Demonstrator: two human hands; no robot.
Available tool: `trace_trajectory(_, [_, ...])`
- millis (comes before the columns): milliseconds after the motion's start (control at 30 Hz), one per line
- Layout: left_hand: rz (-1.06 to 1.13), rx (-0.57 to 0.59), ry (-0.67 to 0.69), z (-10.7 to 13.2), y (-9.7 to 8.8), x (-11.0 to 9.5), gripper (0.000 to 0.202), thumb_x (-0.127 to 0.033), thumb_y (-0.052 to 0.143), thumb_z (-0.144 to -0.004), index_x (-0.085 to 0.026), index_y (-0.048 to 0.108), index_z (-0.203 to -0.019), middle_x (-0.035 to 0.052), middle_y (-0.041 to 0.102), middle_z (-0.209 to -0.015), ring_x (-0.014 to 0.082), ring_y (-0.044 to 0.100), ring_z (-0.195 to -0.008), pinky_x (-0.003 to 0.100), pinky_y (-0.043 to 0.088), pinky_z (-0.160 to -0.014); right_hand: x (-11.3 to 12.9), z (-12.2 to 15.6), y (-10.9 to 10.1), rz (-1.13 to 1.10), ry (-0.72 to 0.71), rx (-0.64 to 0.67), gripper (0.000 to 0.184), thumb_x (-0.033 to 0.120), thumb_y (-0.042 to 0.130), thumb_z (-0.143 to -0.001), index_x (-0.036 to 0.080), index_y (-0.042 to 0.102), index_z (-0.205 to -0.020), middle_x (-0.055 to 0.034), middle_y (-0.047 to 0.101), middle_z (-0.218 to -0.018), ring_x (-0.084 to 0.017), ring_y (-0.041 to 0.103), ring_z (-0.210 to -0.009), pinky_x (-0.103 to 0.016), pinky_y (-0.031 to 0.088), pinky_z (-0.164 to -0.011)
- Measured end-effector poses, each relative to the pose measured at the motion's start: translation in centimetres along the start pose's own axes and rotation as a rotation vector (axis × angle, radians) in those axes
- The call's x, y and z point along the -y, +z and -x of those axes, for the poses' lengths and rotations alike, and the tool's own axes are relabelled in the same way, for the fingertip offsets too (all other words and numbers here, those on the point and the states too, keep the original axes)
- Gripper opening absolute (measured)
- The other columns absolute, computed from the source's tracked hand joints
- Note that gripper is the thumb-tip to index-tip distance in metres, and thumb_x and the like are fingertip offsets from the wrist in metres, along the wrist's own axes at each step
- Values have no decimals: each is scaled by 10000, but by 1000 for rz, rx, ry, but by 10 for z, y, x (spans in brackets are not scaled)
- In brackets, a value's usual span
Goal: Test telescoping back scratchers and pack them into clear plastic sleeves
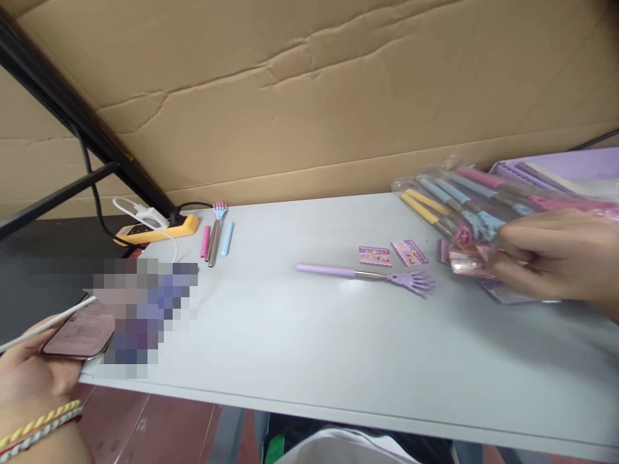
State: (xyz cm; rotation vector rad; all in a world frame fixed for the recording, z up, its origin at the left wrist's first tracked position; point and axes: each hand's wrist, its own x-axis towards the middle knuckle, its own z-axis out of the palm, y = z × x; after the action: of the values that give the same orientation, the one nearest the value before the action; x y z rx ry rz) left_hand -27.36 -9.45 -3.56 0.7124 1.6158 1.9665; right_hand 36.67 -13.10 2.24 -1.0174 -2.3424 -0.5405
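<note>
My left hand (36,370), with braided bracelets at the wrist, holds a phone (80,338) at the table's left edge; a white cable runs across it. My right hand (556,258) is closed, slightly blurred, on a clear plastic bag (452,187) of back scratchers with yellow, blue and pink handles. Left of that bag, a purple back scratcher (329,269) lies flat, its claw end pointing right. Two small printed cards (374,256) rest just behind it.
A yellow power strip (186,227) with plugs and cables sits at the back left. Near it lie a scratcher with a bare metal rod (214,241), a pink sleeve (205,241) and a blue sleeve (227,238). A purple box (590,164) stands back right. Cardboard (309,96) lines the back.
</note>
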Motion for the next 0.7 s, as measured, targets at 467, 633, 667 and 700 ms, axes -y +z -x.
trace_trajectory(467, [96, -129, -64, 16, 14, -12, 224, -90, 521, -433, -128, 609, -635, 18, 589, -677, 175, 565, -812, 342, 485, -837, 18, 10, 4, -154, 183, -1, 413, 221, 451, -855, 138, 293, -483, 11, 269, -448, -55, 252, -407, -207, 200, -422])
trace_trajectory(633, [66, -83, -33, 13, 9, -9, 220, -116, 517, -454, -141, 627, -643, 17, 586, -685, 167, 536, -777, 325, 506, -752, 12, 20, 9, -99, 256, -16, 461, 287, 475, -869, 140, 312, -464, 8, 279, -442, -57, 258, -409, -211, 204, -417])
trace_trajectory(667, [58, -67, -27, 12, 7, -7, 223, -120, 524, -463, -141, 634, -655, 14, 584, -684, 163, 525, -760, 321, 509, -727, 10, 21, 10, -91, 271, -18, 466, 297, 478, -871, 140, 319, -463, 9, 280, -441, -57, 255, -410, -209, 203, -417])
trace_trajectory(700, [52, -51, -25, 11, 6, -6, 227, -122, 531, -470, -142, 641, -668, 10, 581, -676, 160, 516, -746, 320, 510, -709, 9, 23, 11, -92, 289, -19, 470, 308, 483, -874, 141, 326, -463, 9, 281, -441, -57, 254, -412, -208, 202, -417])
